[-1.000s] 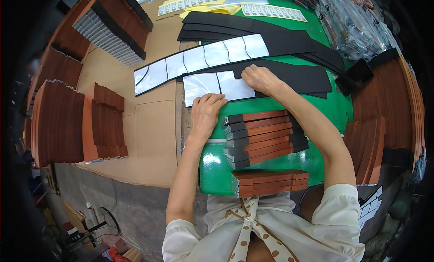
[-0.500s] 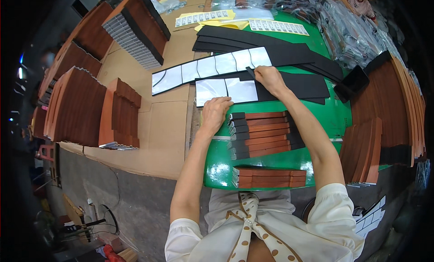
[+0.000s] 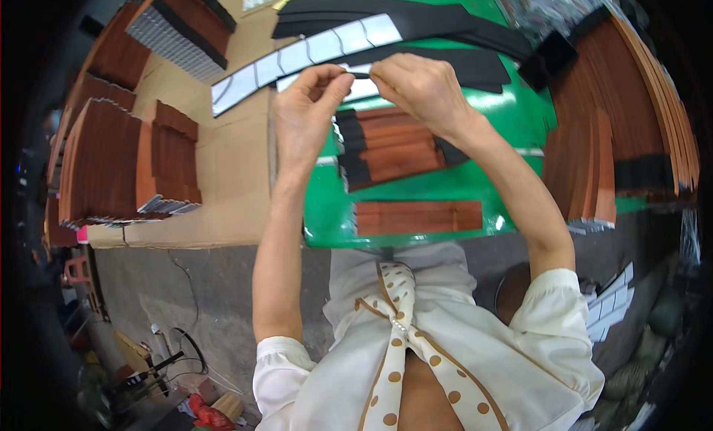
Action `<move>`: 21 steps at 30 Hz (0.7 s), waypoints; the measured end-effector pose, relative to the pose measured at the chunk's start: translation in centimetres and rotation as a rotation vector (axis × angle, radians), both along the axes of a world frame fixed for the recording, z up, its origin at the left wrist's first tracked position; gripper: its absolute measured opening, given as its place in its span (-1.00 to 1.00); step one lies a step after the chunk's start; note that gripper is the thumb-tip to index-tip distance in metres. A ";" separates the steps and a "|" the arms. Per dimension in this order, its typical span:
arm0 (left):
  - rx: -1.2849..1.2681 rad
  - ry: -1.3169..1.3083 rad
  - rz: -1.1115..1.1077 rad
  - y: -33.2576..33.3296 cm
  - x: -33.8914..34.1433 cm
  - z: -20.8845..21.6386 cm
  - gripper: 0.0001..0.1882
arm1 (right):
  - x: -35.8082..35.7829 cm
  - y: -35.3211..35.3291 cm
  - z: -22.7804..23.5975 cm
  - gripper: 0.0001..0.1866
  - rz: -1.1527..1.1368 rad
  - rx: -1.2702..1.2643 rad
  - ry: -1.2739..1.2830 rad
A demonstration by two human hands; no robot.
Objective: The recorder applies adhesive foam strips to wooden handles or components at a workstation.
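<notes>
Both hands are raised over the green table, pinching a short black strip (image 3: 361, 76) stretched between them. My left hand (image 3: 306, 111) closes thumb and forefinger on its left end; my right hand (image 3: 420, 89) has its fingers curled round the right end. Partly hidden behind them lies a short white-faced strip (image 3: 286, 82). Beyond it slants a longer white-faced strip (image 3: 304, 53) with dark cut lines. Nearer me, below the hands, sits a row of brown wood-look pieces (image 3: 397, 143) with black ends, and closer still another brown stack (image 3: 417, 217).
Black strips (image 3: 371, 16) lie at the back of the green tabletop (image 3: 327, 223). Tall brown panel stacks stand on the cardboard (image 3: 234, 163) at left and along the right (image 3: 624, 104). A dark phone-like slab (image 3: 548, 61) leans at right. Clear plastic bags (image 3: 546, 11) are heaped at far right.
Both hands have lifted off the white-faced strips and come together, now sharing the black strip that my right hand held. The whole view has tilted, moving the table upward in the picture.
</notes>
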State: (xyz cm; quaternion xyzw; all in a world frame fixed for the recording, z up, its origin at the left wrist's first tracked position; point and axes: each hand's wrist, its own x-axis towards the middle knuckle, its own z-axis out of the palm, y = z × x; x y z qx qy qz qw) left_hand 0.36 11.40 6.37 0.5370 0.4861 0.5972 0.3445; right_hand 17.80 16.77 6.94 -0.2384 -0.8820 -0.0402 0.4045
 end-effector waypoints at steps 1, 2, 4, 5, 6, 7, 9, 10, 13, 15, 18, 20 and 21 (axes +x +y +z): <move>-0.037 0.009 0.014 -0.8 0.3 0.5 -0.84 | 0.6 -0.4 -0.1 -0.91 0.055 -0.061 0.061; -0.036 0.020 -0.016 -1.5 0.7 0.8 -0.84 | 1.5 -1.1 -0.2 -0.91 0.037 -0.071 0.055; -0.064 -0.003 -0.056 -3.1 1.6 1.2 -0.82 | 2.9 -2.7 0.0 -0.84 0.140 -0.326 0.214; -0.067 -0.005 -0.067 -3.8 2.1 1.0 -0.82 | 3.6 -3.8 0.1 -0.82 0.137 -0.400 0.245; -0.059 -0.039 -0.101 -4.4 2.6 0.7 -0.80 | 4.4 -4.8 0.1 -0.82 0.128 -0.400 0.246; -0.053 -0.072 -0.131 -5.2 2.9 0.4 -0.79 | 5.0 -5.9 0.1 -0.81 0.110 -0.420 0.233; -0.064 -0.086 -0.156 -6.6 3.7 0.0 -0.79 | 5.8 -7.8 0.4 -0.81 0.090 -0.391 0.221; -0.073 -0.101 -0.176 -7.3 4.2 -0.1 -0.78 | 6.2 -8.5 0.2 -0.81 0.086 -0.393 0.222; -0.065 -0.058 -0.209 -9.0 5.6 -0.2 -0.78 | 7.3 -10.1 -1.0 -0.78 0.059 -0.394 0.271; -0.037 0.021 -0.234 -9.4 6.4 -1.1 -0.77 | 8.1 -11.1 -1.6 -0.76 0.027 -0.398 0.256; 0.038 0.402 -0.094 -10.2 8.5 -2.0 -0.63 | 10.7 -12.6 -3.2 -0.75 -0.070 -0.425 0.217; 0.270 0.746 -0.068 -10.5 9.7 -3.7 -0.61 | 13.4 -13.6 -5.8 -0.83 -0.240 -0.947 0.480; 0.246 0.839 -0.145 -10.6 10.2 -4.3 -0.65 | 14.1 -14.1 -7.0 -0.83 -0.241 -0.949 0.479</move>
